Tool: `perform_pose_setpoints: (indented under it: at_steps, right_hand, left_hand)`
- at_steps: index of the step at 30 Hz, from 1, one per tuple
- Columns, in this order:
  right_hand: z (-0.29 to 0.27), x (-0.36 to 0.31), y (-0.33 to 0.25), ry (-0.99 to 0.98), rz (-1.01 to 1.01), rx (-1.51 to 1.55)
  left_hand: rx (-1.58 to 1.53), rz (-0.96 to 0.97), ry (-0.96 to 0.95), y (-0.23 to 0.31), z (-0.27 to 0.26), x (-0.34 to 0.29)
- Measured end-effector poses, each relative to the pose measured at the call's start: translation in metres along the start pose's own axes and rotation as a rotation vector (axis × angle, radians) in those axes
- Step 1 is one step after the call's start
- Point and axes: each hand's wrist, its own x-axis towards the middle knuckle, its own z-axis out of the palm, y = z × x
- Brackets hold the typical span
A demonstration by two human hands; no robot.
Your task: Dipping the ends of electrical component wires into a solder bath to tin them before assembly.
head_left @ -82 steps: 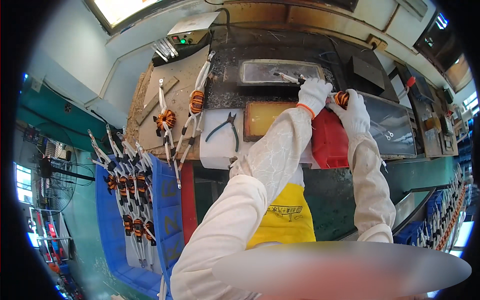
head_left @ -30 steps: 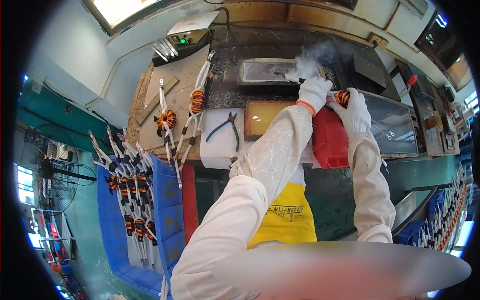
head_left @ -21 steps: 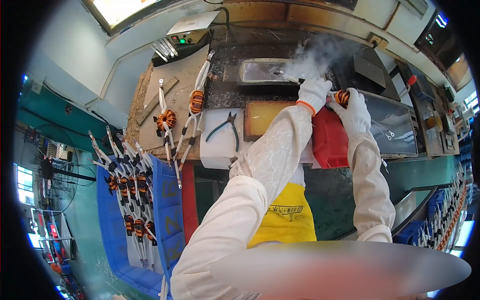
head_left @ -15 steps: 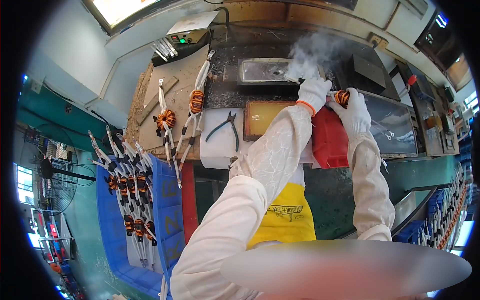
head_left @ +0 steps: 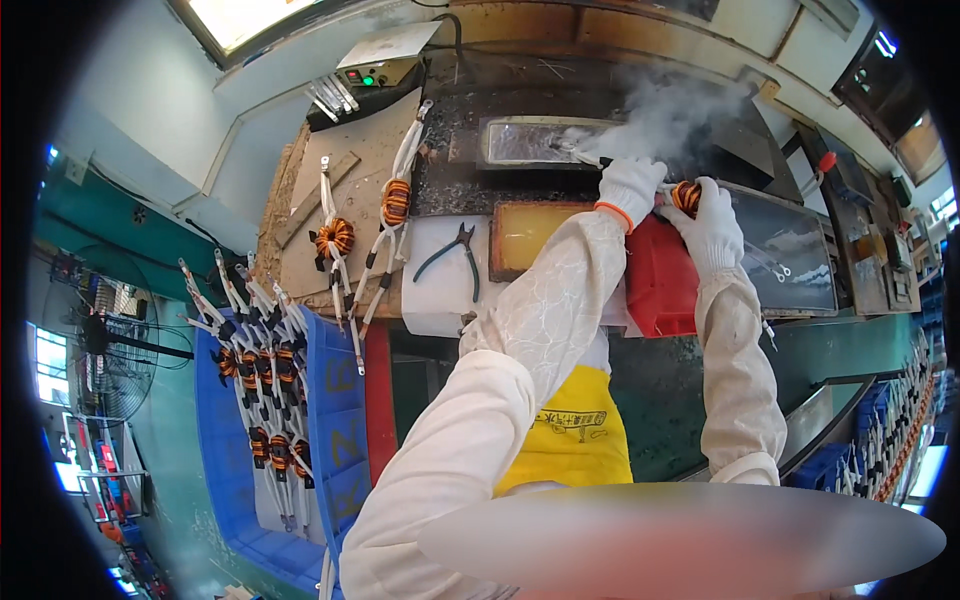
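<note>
My right hand, in a white knit glove, is closed round a coil wound with copper-orange wire. Beside it, my gloved left hand has its fingers closed on the coil's white-sleeved leads. The ends of these leads reach into a rectangular solder pot with a silvery surface. Smoke rises from the spot and partly veils the lead tips. Below my hands is a red bin. A yellow block in a dark tray lies left of my left forearm.
Two coils with leads lie on the board at left. Pliers rest on white paper. A blue crate of finished-looking coils stands at lower left, near a fan. A control box is at the back, and a grey tray at right.
The smoke has thickened and drifted to the right over the bench. Both hands stay in nearly the same place, still holding the coil and its leads.
</note>
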Motion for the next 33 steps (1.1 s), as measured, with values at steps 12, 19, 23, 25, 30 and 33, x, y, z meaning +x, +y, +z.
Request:
perform_pose_setpoints:
  at_steps: [12,19,23,25,30,33]
  right_hand:
    - [-0.016,-0.023,0.0,-0.077,0.114,0.01]
    - [-0.022,-0.039,0.005,-0.044,0.142,0.028]
    - [-0.022,-0.046,0.015,-0.02,0.148,0.054]
    - [-0.022,-0.051,0.02,0.03,0.149,0.136]
    - [-0.021,-0.068,0.033,0.16,0.203,0.333]
    - [-0.007,-0.078,0.05,0.241,0.262,0.532]
  left_hand:
    - [0.013,0.115,0.09,0.016,-0.001,-0.011]
    - [0.052,0.168,0.079,0.029,-0.004,-0.018]
    - [0.065,0.214,0.099,0.036,-0.012,-0.02]
    - [0.065,0.236,0.143,0.04,-0.017,-0.019]
    - [0.059,0.357,0.295,0.058,-0.043,-0.012]
    - [0.143,0.519,0.369,0.076,-0.059,-0.005]
